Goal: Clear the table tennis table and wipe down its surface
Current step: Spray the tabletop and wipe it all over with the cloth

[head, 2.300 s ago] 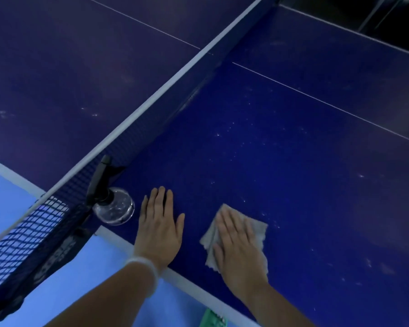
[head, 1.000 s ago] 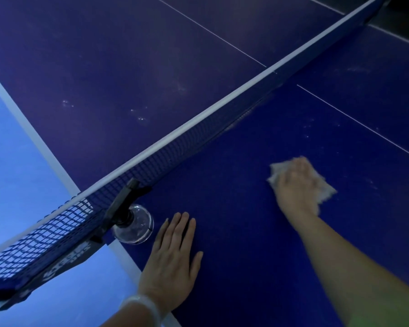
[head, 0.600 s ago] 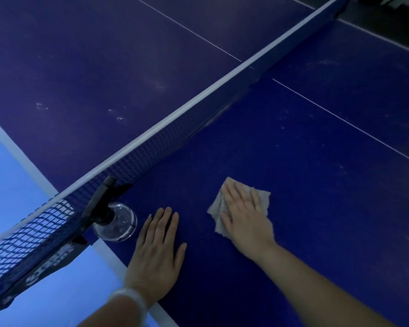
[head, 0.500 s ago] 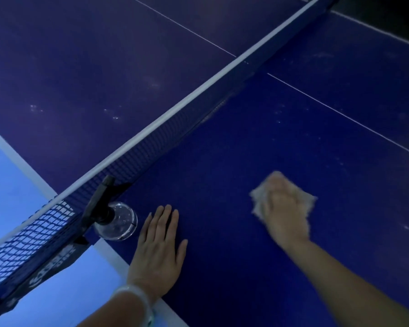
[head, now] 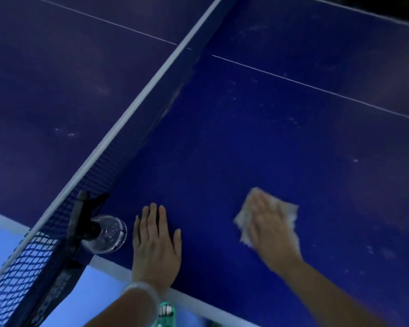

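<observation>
Mid-wipe on blue table (head: 281, 138): right hand (head: 269, 230), blurred, flat on cloth (head: 291, 211); left hand (head: 155, 241) released, flat; bottle (head: 106, 233) uncleared, specks remaining beyond.

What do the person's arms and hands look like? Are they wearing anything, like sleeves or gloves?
Both arms are bare, with no sleeves showing in the picture and no gloves. The left hand has a pale band around its wrist, like a bracelet. The right hand looks blurry, and I can see nothing worn on that hand or wrist. No rings show on the left fingers.
</observation>
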Action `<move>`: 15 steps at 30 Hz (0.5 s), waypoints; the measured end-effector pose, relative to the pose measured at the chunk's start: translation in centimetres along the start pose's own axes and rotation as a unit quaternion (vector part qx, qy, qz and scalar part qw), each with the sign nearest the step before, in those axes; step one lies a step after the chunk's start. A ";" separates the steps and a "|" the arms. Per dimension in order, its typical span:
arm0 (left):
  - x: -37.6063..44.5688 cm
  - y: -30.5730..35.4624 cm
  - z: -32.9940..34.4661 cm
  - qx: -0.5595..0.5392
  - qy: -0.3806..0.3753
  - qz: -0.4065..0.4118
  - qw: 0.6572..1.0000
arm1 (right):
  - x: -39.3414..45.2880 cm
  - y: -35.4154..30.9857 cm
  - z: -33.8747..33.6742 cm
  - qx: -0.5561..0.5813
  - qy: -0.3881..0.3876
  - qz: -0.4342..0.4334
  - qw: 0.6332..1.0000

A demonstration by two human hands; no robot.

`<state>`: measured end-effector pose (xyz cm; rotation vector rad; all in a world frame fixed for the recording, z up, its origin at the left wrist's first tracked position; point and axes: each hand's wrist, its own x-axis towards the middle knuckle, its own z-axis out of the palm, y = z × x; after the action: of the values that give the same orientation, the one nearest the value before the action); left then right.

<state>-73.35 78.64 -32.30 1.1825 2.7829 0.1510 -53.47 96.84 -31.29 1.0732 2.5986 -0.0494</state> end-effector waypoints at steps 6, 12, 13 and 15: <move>0.0 -0.1 0.3 -0.002 -0.004 0.004 1.000 | -0.9 -3.9 0.0 0.155 0.100 0.343 0.921; -0.2 -0.6 0.7 -0.009 0.005 0.027 1.000 | -6.0 -11.4 2.1 0.081 0.093 0.009 0.992; -0.2 -0.7 0.8 -0.011 0.007 0.029 1.000 | -7.2 -10.2 2.5 0.061 0.096 -0.007 0.993; -0.1 -0.7 0.8 -0.014 0.004 0.028 0.999 | -9.1 -6.6 3.3 0.053 0.097 0.045 0.993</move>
<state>-73.62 78.14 -33.17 1.2572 2.7454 0.1995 -51.09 85.42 -32.22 1.2918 2.7414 -0.0667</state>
